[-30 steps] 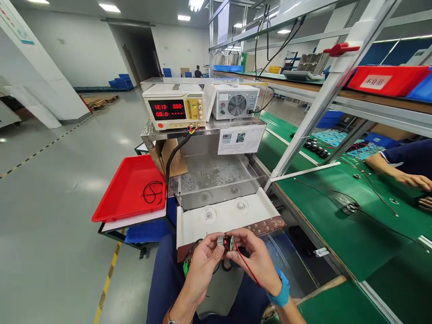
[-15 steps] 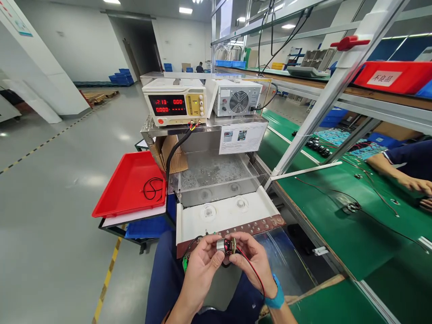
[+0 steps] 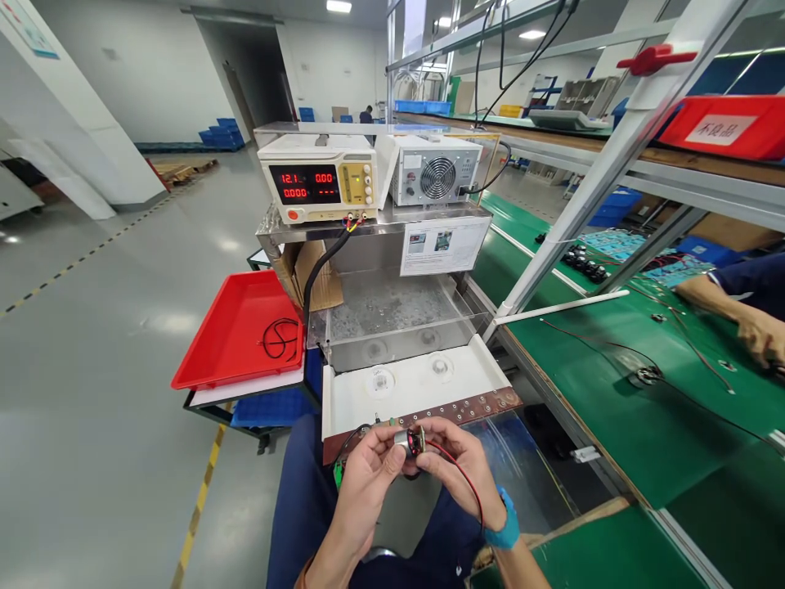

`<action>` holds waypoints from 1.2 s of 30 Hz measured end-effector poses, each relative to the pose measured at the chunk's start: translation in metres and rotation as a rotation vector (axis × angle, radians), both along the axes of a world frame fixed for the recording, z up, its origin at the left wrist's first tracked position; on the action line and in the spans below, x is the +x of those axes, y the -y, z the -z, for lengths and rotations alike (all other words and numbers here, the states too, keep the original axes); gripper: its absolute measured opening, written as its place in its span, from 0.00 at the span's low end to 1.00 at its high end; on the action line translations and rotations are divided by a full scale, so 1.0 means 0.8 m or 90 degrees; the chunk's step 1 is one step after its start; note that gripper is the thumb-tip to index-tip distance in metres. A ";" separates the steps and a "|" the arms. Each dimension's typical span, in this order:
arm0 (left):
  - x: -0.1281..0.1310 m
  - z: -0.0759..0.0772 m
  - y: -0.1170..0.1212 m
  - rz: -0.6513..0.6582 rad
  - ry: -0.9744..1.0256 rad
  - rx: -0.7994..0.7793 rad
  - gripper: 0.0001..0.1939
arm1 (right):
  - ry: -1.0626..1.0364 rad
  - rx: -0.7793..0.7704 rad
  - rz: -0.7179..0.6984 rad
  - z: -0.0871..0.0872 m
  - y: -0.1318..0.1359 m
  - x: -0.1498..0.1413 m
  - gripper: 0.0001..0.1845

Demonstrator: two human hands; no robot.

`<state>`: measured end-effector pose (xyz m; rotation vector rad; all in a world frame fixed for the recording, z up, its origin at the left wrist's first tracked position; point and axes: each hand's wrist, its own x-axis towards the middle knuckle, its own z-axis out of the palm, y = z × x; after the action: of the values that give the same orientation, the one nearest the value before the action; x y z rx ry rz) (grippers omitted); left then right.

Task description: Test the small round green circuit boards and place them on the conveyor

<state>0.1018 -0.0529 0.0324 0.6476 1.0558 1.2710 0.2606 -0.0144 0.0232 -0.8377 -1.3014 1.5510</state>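
Between my two hands is a small motor (image 3: 403, 442) with a silver casing and a round circuit board (image 3: 421, 440) at its right end. My left hand (image 3: 375, 468) pinches the silver casing between thumb and fingers. The thumb and fingertips of my right hand (image 3: 457, 462) close on the edge of the circuit board. Red and black wires (image 3: 461, 473) run from the board across my right palm toward the wrist, which wears a blue band. Just beyond my hands lies the white fixture (image 3: 408, 391) with two round seats and a brown strip of metal studs.
A power supply (image 3: 319, 182) with red digits stands behind the fixture, beside a grey fan unit (image 3: 437, 176). A red tray (image 3: 226, 327) holds a black cable at left. On the green bench (image 3: 589, 360) at right lies another wired motor (image 3: 646, 375), near a co-worker's hand (image 3: 760, 331).
The camera view has shifted slightly. My hands keep their grip on the motor and board, which look a little closer together. The co-worker's hand has moved a little.
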 end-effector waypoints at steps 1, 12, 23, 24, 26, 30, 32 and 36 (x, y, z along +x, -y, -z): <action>0.000 0.000 0.000 -0.002 0.002 0.000 0.20 | 0.002 -0.002 0.005 0.000 0.000 -0.001 0.20; 0.002 0.000 0.004 -0.020 -0.001 -0.004 0.18 | -0.050 -0.047 0.053 0.014 0.006 -0.010 0.22; -0.009 -0.001 0.020 0.024 -0.180 0.121 0.18 | -0.162 -0.107 -0.029 0.024 0.015 -0.008 0.25; -0.012 -0.004 0.020 0.033 -0.199 0.121 0.19 | -0.178 -0.114 -0.047 0.022 0.015 -0.008 0.25; -0.017 -0.011 0.018 0.053 -0.230 0.105 0.19 | -0.194 -0.121 -0.084 0.019 0.016 -0.007 0.25; -0.026 -0.022 0.012 0.101 -0.268 0.061 0.21 | -0.165 -0.119 -0.136 0.014 0.015 -0.002 0.26; -0.028 -0.024 0.011 0.119 -0.277 0.045 0.22 | -0.132 -0.114 -0.151 0.011 0.013 0.002 0.25; -0.024 -0.022 0.011 0.174 -0.277 -0.010 0.21 | -0.050 -0.117 -0.176 0.003 0.011 0.006 0.24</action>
<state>0.0826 -0.0614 0.0504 1.0488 1.2773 0.9022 0.2653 -0.0229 0.0209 -0.7229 -1.2726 1.9255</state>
